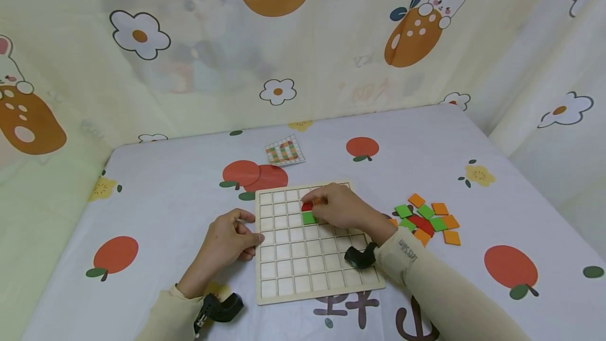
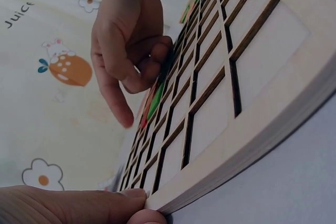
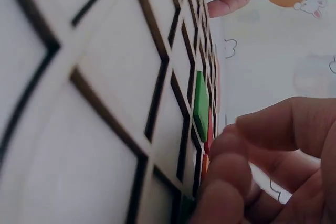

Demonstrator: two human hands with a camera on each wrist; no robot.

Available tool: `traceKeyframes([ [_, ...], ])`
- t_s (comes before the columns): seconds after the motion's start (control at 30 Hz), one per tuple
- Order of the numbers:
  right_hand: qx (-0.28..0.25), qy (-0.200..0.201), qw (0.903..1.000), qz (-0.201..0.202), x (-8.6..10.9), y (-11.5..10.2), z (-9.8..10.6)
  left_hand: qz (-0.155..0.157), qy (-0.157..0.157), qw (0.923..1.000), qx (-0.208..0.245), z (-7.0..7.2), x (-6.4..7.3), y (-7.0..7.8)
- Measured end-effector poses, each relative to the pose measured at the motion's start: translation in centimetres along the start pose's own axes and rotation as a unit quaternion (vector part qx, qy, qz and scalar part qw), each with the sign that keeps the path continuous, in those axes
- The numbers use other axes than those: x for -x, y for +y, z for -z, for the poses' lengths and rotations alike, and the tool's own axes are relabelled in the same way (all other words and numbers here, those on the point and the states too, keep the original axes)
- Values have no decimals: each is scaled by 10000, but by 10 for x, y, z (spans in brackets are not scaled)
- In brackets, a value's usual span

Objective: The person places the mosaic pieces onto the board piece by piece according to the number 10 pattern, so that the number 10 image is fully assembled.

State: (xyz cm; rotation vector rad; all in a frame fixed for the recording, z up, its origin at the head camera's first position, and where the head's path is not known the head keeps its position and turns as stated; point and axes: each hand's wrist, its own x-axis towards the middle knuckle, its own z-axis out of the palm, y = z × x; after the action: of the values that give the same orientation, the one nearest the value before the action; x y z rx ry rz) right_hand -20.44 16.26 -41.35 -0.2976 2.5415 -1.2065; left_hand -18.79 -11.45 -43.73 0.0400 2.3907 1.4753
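A square wooden grid board [image 1: 284, 293] lies on the table. My left hand [image 1: 229, 236] holds its left edge, with the thumb and a finger at the rim [image 2: 181, 198]. Over the upper middle of the board is my right hand [image 1: 338, 207], its index finger reaching out and the other fingers bent. A red tile [image 1: 307, 206] sits in a cell by that fingertip, and a green tile [image 1: 309, 218] lies in the cell just below it. Partly covered by the right hand, an orange tile [image 1: 318, 201] shows beside the red one. In the left wrist view nothing appears between the right fingertips.
Loose orange, green and red tiles, among them an orange tile [image 1: 452, 237], are scattered to the right of the board. A small pattern card [image 1: 285, 150] with a coloured grid lies behind it. Printed cloth covers the table, and a patterned curtain [image 1: 208, 67] hangs behind.
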Motion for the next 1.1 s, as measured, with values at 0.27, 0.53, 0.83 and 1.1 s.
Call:
traceKeyframes([
  [0.27,-362,331,9988,-75,27,19,35,-6,-62,10000,18,-3,-1,1],
  [0.53,-159,765,9922,-969,67,49,77,19,-20,10000,-84,1,-1,2],
  [0.83,391,451,9908,-1215,85,62,79,26,-40,9999,-111,2,-1,0],
  [1.1,892,402,9915,-856,86,59,67,99,-91,9999,-45,-1,0,2],
])
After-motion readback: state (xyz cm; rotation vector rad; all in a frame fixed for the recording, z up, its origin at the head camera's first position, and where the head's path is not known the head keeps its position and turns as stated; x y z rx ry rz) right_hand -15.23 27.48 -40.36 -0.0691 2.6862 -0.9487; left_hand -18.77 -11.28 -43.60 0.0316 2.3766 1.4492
